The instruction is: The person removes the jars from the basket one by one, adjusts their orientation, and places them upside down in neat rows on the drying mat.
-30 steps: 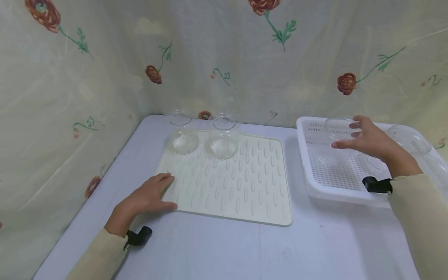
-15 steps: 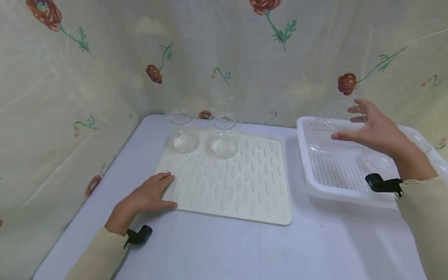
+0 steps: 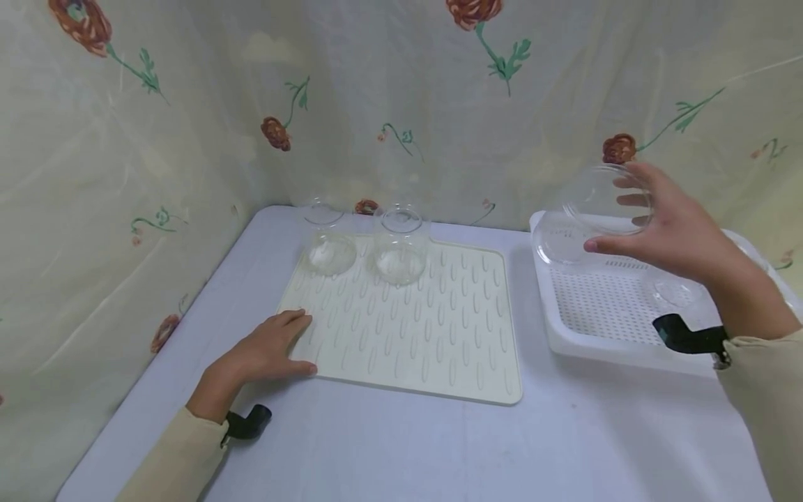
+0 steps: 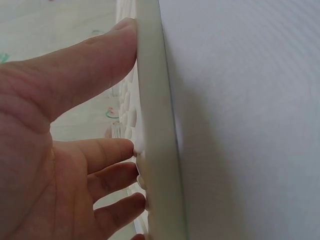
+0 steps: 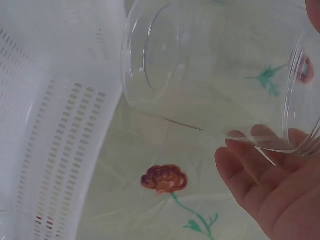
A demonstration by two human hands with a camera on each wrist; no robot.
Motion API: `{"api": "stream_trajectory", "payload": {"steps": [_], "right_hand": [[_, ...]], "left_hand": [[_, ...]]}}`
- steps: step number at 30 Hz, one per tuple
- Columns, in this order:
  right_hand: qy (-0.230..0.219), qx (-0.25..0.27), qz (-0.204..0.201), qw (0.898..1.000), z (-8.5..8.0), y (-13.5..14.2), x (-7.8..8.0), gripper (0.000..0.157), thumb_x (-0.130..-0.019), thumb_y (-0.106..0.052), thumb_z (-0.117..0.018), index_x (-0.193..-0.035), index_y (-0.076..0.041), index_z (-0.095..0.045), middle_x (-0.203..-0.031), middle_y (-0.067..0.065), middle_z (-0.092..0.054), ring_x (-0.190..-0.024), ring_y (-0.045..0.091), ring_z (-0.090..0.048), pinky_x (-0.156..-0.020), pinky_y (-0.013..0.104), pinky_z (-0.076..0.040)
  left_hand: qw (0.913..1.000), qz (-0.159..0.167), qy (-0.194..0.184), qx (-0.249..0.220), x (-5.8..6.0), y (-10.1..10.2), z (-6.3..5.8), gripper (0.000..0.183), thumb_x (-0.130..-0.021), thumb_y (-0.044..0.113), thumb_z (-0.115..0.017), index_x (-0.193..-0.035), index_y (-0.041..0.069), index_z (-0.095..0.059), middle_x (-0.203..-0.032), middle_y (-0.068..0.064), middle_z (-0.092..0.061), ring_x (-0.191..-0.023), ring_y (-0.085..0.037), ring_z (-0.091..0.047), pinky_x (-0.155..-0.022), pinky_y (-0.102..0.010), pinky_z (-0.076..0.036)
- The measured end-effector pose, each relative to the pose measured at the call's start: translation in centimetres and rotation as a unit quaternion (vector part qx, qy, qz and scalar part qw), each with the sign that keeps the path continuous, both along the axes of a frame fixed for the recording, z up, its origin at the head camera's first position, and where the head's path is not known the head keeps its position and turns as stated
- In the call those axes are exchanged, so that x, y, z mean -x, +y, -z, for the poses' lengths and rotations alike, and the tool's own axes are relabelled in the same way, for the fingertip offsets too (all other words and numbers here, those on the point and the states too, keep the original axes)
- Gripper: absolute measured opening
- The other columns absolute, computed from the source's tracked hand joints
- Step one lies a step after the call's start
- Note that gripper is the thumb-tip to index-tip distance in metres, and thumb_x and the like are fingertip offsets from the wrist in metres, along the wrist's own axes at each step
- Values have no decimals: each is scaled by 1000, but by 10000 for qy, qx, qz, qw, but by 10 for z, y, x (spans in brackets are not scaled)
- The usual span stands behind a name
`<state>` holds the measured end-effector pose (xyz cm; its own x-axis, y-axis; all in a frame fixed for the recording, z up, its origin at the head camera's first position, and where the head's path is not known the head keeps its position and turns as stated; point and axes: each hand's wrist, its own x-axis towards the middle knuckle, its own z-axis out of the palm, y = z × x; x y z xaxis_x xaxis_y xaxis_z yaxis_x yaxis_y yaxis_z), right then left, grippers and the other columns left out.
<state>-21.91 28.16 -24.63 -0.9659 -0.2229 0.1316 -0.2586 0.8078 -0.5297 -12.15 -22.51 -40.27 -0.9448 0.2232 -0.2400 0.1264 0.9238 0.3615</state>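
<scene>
My right hand [image 3: 684, 230] grips a clear, see-through jar [image 3: 586, 209] near its rim, thumb on one side and fingers on the other. The jar is tilted, its base towards the left, over the back of the white basket [image 3: 599, 350]. In the right wrist view the jar [image 5: 200, 75] looks wide, with nothing visible inside. My left hand [image 3: 266, 348] rests its fingertips on the front left corner of a cream drying mat [image 3: 433, 341]. Two similar clear jars [image 3: 401, 254] stand side by side along the mat's back left edge.
Another clear container [image 3: 674, 289] lies in the basket, partly hidden by my right wrist. A white cloth [image 3: 426, 446] covers the table. Behind and at the left hangs a flowered curtain [image 3: 339, 90].
My right hand has lifted the jar up out of the basket and tilted it further. The left hand and the two jars on the mat have stayed in place.
</scene>
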Motion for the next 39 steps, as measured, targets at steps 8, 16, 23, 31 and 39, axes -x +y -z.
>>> {"api": "stream_trajectory", "payload": {"steps": [8, 16, 23, 31, 39], "right_hand": [[372, 216, -264, 9987, -4, -18, -15, 120, -74, -26, -89, -159, -29, -5, -161, 18, -30, -139, 49, -38, -92, 75, -43], [482, 142, -466, 9976, -6, -31, -29, 115, -74, -28, -89, -160, -24, -12, -157, 18, -36, -135, 48, -43, -89, 76, -44], [304, 31, -675, 9972, 3, -45, -42, 115, -74, -33, -88, -160, -26, -12, -156, 16, -40, -135, 44, -44, -90, 75, -46], [339, -188, -1314, 9906, 18, -67, -56, 121, -69, -41, -90, -159, -17, -14, -151, 13, -46, -131, 37, -49, -89, 66, -51], [-90, -337, -1662, 9855, 28, -91, -67, 122, -63, -61, -86, -157, -17, -22, -152, 6, -46, -133, 30, -51, -97, 60, -50]], "left_hand": [[10000, 20, 50, -5, 1, -2, 1, 89, -83, 41, -76, -150, -3, -37, -157, -24, -34, -145, -46, -32, -115, -60, -35], [9999, 45, 90, -110, -1, -3, 1, 90, -81, 41, -77, -149, -4, -38, -156, -25, -35, -144, -47, -33, -114, -61, -36], [10000, 14, 35, -91, -1, -2, 1, 90, -82, 42, -76, -150, -3, -37, -157, -24, -34, -145, -46, -32, -114, -61, -35], [10000, -21, 34, 14, 2, 0, 2, 90, -82, 42, -77, -150, -2, -37, -157, -23, -34, -145, -45, -32, -114, -60, -35], [10000, -18, -3, 7, 3, -1, 3, 90, -82, 42, -77, -150, -2, -37, -158, -24, -33, -145, -46, -31, -114, -61, -35]]}}
